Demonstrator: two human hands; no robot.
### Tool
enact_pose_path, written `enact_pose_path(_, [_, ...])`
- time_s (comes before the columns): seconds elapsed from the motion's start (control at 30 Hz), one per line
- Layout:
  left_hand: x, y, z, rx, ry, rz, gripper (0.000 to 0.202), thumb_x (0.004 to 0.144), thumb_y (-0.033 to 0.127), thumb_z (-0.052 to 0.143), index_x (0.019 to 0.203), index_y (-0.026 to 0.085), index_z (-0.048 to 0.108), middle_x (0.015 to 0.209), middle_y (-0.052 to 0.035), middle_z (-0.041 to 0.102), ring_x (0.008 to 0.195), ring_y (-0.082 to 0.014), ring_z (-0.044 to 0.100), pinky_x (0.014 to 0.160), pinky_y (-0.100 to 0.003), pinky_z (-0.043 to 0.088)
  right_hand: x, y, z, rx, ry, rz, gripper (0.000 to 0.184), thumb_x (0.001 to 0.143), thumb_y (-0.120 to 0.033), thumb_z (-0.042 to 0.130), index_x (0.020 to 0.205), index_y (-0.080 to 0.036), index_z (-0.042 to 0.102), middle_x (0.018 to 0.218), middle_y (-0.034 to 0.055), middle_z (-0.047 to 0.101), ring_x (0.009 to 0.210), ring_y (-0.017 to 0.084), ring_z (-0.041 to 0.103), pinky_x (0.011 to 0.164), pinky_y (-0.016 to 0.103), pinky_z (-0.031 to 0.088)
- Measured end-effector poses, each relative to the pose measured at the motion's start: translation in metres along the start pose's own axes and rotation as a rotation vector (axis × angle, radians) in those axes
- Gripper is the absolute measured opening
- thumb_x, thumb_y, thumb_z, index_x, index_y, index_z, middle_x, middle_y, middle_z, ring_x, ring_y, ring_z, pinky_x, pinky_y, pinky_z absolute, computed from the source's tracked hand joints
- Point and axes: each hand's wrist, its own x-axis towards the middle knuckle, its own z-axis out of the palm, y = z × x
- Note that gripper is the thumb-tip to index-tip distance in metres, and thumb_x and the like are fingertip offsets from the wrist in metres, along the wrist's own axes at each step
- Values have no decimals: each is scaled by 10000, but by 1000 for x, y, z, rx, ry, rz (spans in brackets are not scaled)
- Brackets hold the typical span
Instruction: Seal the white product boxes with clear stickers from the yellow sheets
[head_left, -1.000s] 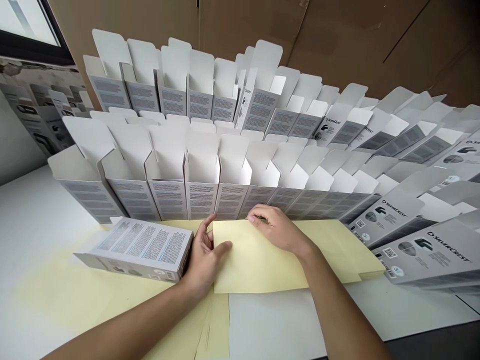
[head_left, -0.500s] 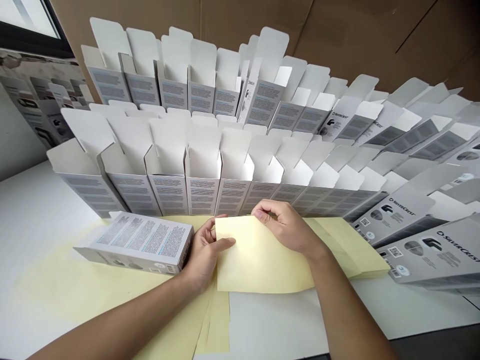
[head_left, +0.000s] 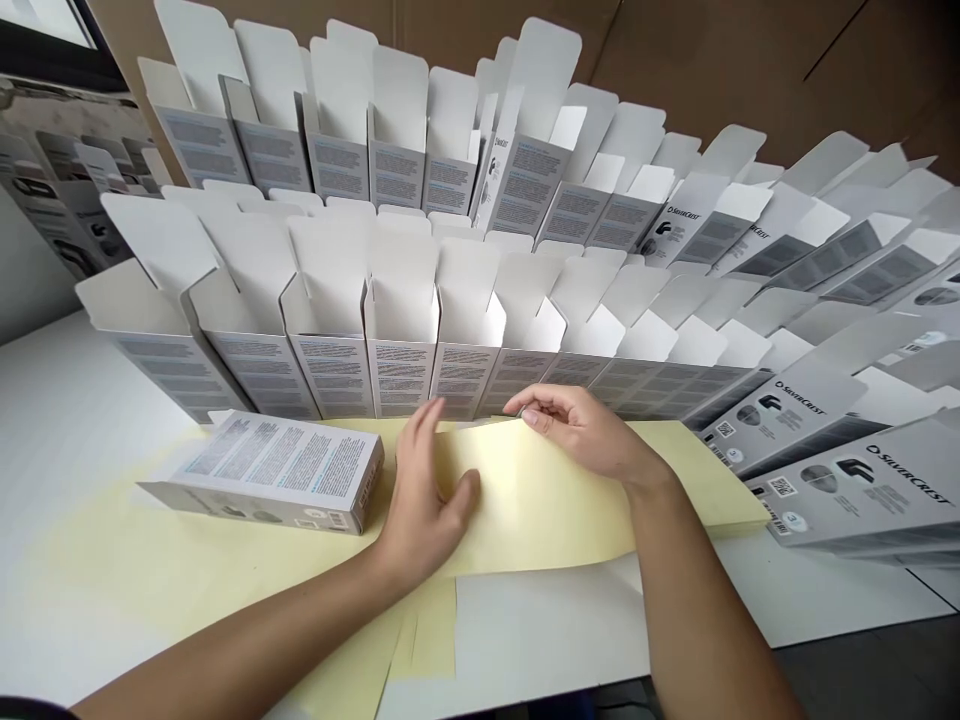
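Note:
A pale yellow paper sheet (head_left: 547, 510) lies on the white table in front of me, on top of a stack of like sheets. My left hand (head_left: 427, 495) rests flat on its left end, fingers stretched out. My right hand (head_left: 581, 430) pinches the sheet's far edge, which is lifted a little off the stack. A closed grey printed box (head_left: 274, 475) lies on its side just left of my left hand, touching or nearly touching it.
Rows of upright grey-and-white cartons (head_left: 397, 330) with open top flaps stand right behind the sheets, across the whole width. Flat-lying cartons (head_left: 847, 480) crowd the right. Brown cardboard (head_left: 712, 60) forms the back wall. More yellow sheets (head_left: 150, 570) spread left. The table's front edge (head_left: 862, 625) is at lower right.
My left hand has let go of the sheet's left edge and now lies flat on it. My right hand still holds the far edge. The camera has tilted slightly down.

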Motion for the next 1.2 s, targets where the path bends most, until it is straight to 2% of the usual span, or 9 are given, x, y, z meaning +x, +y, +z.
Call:
enact_pose_path(0.07, [-2,3,-2,177,-101,142,528,895,268,540,1405,243,407,1502,-111,437,1468,-311,255,1188,-597,115,0,-3,3,-11,-28,-3,256,930,-353,499,1022,-210,691,905,46,667,764,174,557,672,306,428])
enact_pose_path(0.17, [-1,8,-4,270,-206,170,387,946,284,461,1327,222,480,1356,-105,572,1408,-314,352,1168,-624,-73,-3,-9,5,13,-48,-27,246,935,-353,504,1031,-219,687,877,37,653,762,168,555,680,302,434])
enact_pose_path(0.3, [7,14,-11,89,-287,9,353,946,380,439,1234,207,548,1097,-85,625,1161,-283,517,1133,-573,192,-5,-12,7,49,-57,-45,238,939,-357,517,1054,-235,685,924,42,662,816,176,582,715,305,456])
enact_pose_path(0.47, [19,14,-16,-352,-372,-349,242,828,426,584,874,189,584,905,-56,603,898,-253,582,824,-414,455,-4,-12,12,-20,-32,-37,216,941,-339,512,1024,-245,688,930,47,682,830,194,597,672,302,458])
enact_pose_path(0.57, [21,14,-16,-645,-439,-509,298,769,436,674,856,173,563,832,-31,598,748,-194,590,684,-325,458,-3,-13,14,-36,-8,-51,203,938,-319,517,1011,-238,688,966,54,695,867,206,617,661,299,459])
enact_pose_path(0.7, [22,14,-18,-802,-464,-548,363,692,429,787,783,146,578,760,-14,603,663,-139,578,623,-261,448,-3,-14,16,-48,-1,-64,201,939,-309,513,1004,-235,688,972,49,703,855,201,619,638,291,442])
enact_pose_path(0.93, [23,0,-18,-892,-511,-552,340,652,384,842,747,128,639,743,-45,663,632,-154,622,595,-270,479,-1,-15,22,-65,-8,-107,179,939,-286,516,996,-233,677,953,38,691,851,188,615,692,303,461])
enact_pose_path(1.1, [21,-3,-14,-916,-458,-583,373,622,403,861,768,119,668,729,-43,657,633,-154,625,600,-267,483,-2,-19,24,-244,167,-306,35,851,-186,605,823,-201,619,858,33,609,874,191,558,806,337,448])
enact_pose_path(1.2, [21,-3,-13,-918,-447,-591,414,589,426,878,757,120,655,705,-35,642,592,-138,597,558,-250,456,-5,-23,25,-223,62,-323,101,833,-212,625,749,-201,570,778,11,563,778,164,532,719,301,437])
